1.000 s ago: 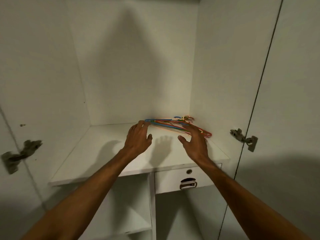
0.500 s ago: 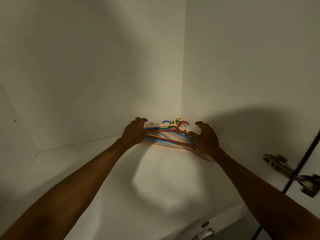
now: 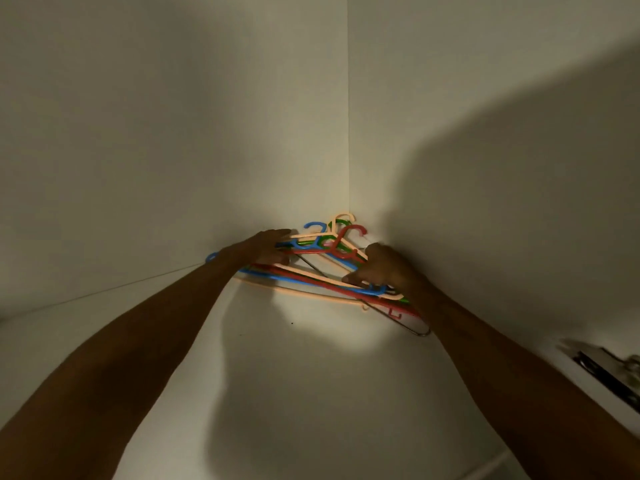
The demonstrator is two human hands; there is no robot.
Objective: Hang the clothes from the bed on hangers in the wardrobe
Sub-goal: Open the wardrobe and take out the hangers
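- Head view: both your forearms reach into the back right corner of a white wardrobe, onto its shelf.
- A pile of hangers lies flat on the shelf, pushed into that corner; hooks point at the corner seam.
- Colours in the pile: blue, red, green, peach plastic, plus one thin metal wire hanger sticking out at the near right end.
- Your left hand is on the left end of the pile, fingers reaching over the top bars, thumb side underneath. It looks closed around that end, though the low light hides the fingertips.
- Your right hand is on the right side of the pile, fingers curled down over the bars, thumb pressed at the blue and peach bars. It grips that end.
- One blue hanger end pokes out behind your left wrist, by the back wall.
- The pile's lowest bars touch the shelf; I cannot tell if any part is lifted.
- A metal door hinge shows at the lower right edge, well apart from the pile.
- No clothes and no bed in frame.
- Light is dim, with a bright patch on the shelf just in front of the pile.
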